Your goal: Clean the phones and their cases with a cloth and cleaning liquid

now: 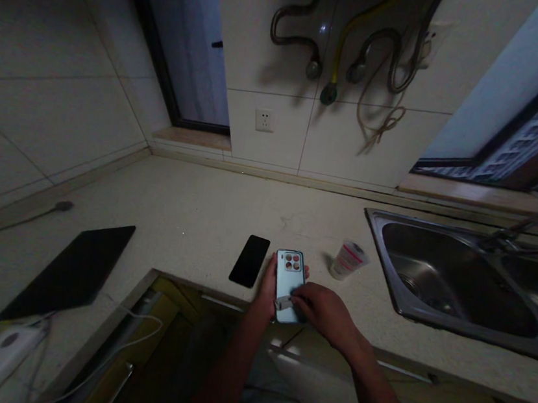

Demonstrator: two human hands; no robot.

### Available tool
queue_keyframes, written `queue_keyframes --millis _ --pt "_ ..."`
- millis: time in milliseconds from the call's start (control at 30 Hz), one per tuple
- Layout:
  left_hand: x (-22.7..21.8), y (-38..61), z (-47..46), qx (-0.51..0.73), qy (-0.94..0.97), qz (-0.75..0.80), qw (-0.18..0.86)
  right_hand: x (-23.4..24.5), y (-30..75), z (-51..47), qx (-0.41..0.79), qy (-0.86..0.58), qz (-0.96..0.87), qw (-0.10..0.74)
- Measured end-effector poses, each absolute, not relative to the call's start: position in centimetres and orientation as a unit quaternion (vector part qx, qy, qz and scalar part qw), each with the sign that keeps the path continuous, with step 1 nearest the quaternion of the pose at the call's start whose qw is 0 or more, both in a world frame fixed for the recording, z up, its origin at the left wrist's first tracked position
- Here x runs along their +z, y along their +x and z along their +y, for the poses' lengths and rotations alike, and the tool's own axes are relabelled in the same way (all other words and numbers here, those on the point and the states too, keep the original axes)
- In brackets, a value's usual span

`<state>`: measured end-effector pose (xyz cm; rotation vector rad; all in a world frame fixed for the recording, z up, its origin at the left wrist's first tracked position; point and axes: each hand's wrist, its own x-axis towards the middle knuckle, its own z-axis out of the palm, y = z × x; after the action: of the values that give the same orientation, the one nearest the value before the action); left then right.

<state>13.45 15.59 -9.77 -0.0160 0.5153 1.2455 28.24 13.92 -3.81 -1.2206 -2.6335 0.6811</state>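
Observation:
My left hand [268, 290] is wrapped round a light blue smartphone [287, 281], its back and square camera block facing up. Pinched at the lower part of that back, my right hand [320, 302] grips a small grey flat piece [282, 303]; whether it is fixed to the phone I cannot tell. Just left of my left hand, a black smartphone [250, 261] lies flat on the counter. A clear plastic cup [348, 261] with red markings stands to the right of the phone in my hands.
The pale counter [190, 205] runs along the tiled wall. At the right is a double steel sink [456, 277]. A dark flat panel [74, 269] lies at the left, near a white box [0, 355] and a cable [155, 328]. Pipes [338, 40] hang above.

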Motion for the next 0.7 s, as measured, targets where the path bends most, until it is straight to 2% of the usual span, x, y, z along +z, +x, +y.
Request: queue_keyframes --millis 233,700 --pt "-9.84 13.41 15.57 0.584 -0.001 0.236 0.777 -4.45 28.73 13.58 0.235 -0.358 -0.901 0.066" --pt "-10.32 13.21 15.61 0.577 0.006 0.241 0.781 -4.21 28.35 13.66 0.242 -0.346 -0.903 0.084"
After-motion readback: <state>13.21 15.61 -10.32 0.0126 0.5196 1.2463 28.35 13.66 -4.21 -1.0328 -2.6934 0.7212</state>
